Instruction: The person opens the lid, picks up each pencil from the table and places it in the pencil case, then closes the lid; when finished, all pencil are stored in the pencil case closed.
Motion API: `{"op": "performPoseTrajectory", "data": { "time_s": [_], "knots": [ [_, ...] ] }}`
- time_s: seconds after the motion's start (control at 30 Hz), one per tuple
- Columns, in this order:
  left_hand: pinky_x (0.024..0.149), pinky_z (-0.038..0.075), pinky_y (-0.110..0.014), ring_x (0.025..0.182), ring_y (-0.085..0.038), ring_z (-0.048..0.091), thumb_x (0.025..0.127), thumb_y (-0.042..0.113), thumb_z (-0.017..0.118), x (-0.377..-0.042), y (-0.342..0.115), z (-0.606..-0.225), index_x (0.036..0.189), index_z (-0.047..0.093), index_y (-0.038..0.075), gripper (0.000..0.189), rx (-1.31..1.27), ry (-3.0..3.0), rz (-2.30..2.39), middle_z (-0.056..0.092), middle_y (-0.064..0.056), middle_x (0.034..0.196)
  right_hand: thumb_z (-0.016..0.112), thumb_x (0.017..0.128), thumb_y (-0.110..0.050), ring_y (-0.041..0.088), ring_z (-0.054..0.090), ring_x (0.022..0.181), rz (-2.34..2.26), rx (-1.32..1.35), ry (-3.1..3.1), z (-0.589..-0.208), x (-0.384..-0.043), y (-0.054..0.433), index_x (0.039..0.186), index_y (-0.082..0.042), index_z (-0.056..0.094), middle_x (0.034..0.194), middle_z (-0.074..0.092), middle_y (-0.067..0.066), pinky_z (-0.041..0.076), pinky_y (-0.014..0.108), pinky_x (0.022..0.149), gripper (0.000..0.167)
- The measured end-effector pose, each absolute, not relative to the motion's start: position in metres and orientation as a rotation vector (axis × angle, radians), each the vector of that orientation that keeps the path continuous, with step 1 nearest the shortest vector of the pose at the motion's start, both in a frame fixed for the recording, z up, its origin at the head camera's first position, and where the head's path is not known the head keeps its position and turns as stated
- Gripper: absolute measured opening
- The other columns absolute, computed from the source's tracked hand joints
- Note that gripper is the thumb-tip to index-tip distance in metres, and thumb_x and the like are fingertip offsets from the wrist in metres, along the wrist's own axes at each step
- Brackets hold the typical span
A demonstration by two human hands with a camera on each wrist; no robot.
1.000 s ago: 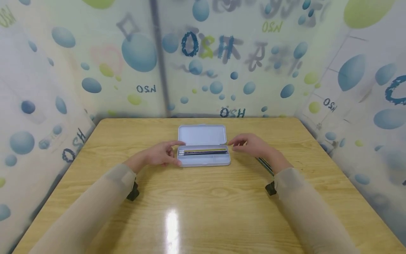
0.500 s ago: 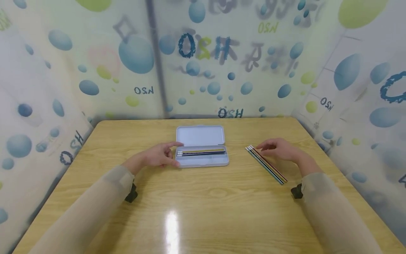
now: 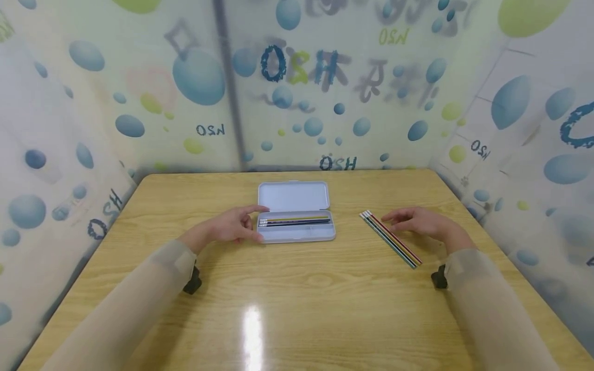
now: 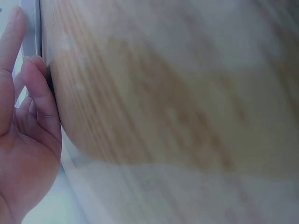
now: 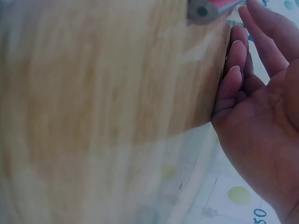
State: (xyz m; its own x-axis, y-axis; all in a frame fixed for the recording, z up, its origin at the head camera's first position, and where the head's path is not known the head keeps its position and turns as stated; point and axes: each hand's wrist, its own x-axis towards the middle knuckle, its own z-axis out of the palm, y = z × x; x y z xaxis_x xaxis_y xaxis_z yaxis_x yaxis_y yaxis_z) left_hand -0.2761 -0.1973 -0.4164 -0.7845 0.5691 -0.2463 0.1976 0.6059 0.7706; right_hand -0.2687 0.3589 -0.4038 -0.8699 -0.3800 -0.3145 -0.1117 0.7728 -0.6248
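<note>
nearest was the wood table (image 3: 320, 309). loose pencils (image 3: 391, 240) lay slanted on it, at four o'clock from the pale case (image 3: 285, 235). the right hand (image 3: 423, 223) was at their two o'clock, thumb and pointing finger apart; i couldn't tell if they touched. the left hand (image 3: 229, 225) was at the case's nine o'clock, pointing finger and thumb spread at two corners. more pencils (image 3: 294, 223) lay inside. the lid (image 3: 293, 196) was at twelve o'clock, then a spotty wall (image 3: 162, 139).
</note>
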Motion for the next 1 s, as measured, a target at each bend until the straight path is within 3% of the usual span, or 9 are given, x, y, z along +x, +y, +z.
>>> {"op": "performPoseTrajectory", "data": {
  "time_s": [0.4, 0.73, 1.0],
  "knots": [
    [0.059, 0.046, -0.028, 0.065, -0.017, 0.049, 0.097, 0.031, 0.087, -0.2740, -0.1995, -0.4169, 0.171, 0.038, 0.016, 0.090, 0.600, 2.363, 1.044, 0.057, -0.004, 0.082, 0.073, 0.105, -0.034, 0.032, 0.056, 0.135, -0.870, -0.336, 2.540, -0.4064, -0.2691, 0.3562, 0.149, -0.018, 0.069, 0.150, 0.067, 0.011, 0.043, 0.052, 0.116, 0.047],
    [0.060, 0.048, -0.028, 0.066, -0.018, 0.051, 0.097, 0.032, 0.087, -0.2743, -0.1974, -0.4150, 0.171, 0.037, 0.017, 0.090, 0.597, 2.372, 1.029, 0.058, -0.004, 0.085, 0.070, 0.108, -0.024, 0.022, 0.059, 0.117, -0.900, -0.374, 2.552, -0.4087, -0.2707, 0.3598, 0.151, -0.010, 0.066, 0.132, 0.073, 0.009, 0.048, 0.034, 0.100, 0.046],
    [0.060, 0.047, -0.028, 0.068, -0.018, 0.051, 0.097, 0.033, 0.087, -0.2751, -0.1960, -0.4144, 0.171, 0.039, 0.018, 0.090, 0.580, 2.371, 1.038, 0.059, -0.004, 0.086, 0.074, 0.106, -0.026, 0.017, 0.063, 0.113, -0.901, -0.375, 2.579, -0.4099, -0.2715, 0.3608, 0.151, -0.009, 0.065, 0.129, 0.074, 0.009, 0.052, 0.030, 0.097, 0.049]
  ]
}}
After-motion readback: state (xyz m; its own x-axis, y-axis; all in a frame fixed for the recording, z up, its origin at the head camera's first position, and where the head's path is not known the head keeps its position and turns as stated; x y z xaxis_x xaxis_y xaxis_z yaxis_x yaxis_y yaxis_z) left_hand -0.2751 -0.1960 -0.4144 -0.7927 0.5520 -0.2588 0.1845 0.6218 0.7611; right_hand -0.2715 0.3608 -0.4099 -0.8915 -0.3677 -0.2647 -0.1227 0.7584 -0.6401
